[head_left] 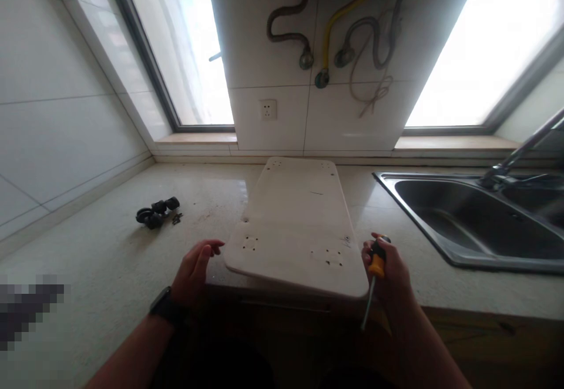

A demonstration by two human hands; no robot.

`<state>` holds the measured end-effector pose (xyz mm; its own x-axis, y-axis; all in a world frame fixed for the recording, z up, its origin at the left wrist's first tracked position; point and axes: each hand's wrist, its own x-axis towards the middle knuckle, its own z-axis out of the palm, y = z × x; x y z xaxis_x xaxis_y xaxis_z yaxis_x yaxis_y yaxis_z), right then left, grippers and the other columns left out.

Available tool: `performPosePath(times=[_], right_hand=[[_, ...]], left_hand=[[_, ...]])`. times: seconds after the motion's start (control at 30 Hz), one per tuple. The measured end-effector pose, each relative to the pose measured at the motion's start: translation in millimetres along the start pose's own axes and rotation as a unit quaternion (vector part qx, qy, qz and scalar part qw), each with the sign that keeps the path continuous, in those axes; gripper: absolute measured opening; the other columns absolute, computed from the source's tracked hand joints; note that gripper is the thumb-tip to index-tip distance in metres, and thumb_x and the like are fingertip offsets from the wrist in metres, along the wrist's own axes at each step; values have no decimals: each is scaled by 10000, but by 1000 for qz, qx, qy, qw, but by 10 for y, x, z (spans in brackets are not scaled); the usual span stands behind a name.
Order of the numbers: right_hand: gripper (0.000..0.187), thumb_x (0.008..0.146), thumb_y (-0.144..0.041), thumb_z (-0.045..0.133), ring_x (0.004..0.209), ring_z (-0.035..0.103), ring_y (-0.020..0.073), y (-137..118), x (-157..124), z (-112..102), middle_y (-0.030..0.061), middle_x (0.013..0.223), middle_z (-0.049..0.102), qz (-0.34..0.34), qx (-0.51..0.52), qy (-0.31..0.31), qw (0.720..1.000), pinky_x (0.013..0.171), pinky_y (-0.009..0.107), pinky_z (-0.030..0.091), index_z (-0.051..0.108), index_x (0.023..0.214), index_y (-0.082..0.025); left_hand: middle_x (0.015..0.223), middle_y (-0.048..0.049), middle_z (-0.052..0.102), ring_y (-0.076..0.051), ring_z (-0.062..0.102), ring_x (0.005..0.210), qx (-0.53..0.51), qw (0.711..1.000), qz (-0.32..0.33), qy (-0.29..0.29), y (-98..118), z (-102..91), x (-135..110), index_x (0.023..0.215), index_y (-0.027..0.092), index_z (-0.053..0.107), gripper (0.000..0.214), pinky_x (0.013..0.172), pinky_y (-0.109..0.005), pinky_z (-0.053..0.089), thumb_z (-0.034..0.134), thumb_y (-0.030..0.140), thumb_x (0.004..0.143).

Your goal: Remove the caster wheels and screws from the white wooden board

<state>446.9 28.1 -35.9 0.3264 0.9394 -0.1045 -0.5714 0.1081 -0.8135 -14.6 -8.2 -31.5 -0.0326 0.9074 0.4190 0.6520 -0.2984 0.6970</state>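
A white rectangular board [296, 218] with small screw holes lies flat on the beige countertop [110, 260], its near edge sticking out past the counter's front. My left hand [194, 271], with a dark watch on the wrist, hovers at the board's near left corner, fingers loosely curled and holding nothing. My right hand [390, 271] is closed around a screwdriver [374, 271] with a yellow and black handle, at the board's near right corner. The metal shaft points down and toward me.
Small black caster wheels [156, 211] and loose screws lie on the counter to the left. A steel sink [476, 218] with a tap sits at right. On the tiled back wall are an outlet [268, 109] and hoses [335, 30], between two bright windows.
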Motion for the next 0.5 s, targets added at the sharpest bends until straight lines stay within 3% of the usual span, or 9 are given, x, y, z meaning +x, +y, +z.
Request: performPosePath(times=[0.17,0.33,0.5], right_hand=[[506,697,-392,748,422,513,105,-36,-57,23,-19,708,660,-2,-37,-37,999,360,203,404,598,1144,-209],[441,716,-403,748,380,484,98,-41,-91,35,-36,666,643,0,-73,-49,996,343,207,371,602,1083,-208],[418,723,-418,750,373,474,92,-38,-103,55,-52,632,624,-6,-104,-55,993,350,201,349,613,1065,-219]], left_hand=[[795,-54,693,-244,632,762,-103,992,-30,-66,107,288,-145,770,238,650,551,736,-371,536,310,558,1064],[718,-55,655,-241,618,683,-156,984,-50,-77,84,300,-160,808,240,676,638,635,-365,524,269,680,1027],[688,-61,684,-216,634,632,-208,968,-101,-98,159,291,-172,758,207,664,612,606,-337,525,407,715,984]])
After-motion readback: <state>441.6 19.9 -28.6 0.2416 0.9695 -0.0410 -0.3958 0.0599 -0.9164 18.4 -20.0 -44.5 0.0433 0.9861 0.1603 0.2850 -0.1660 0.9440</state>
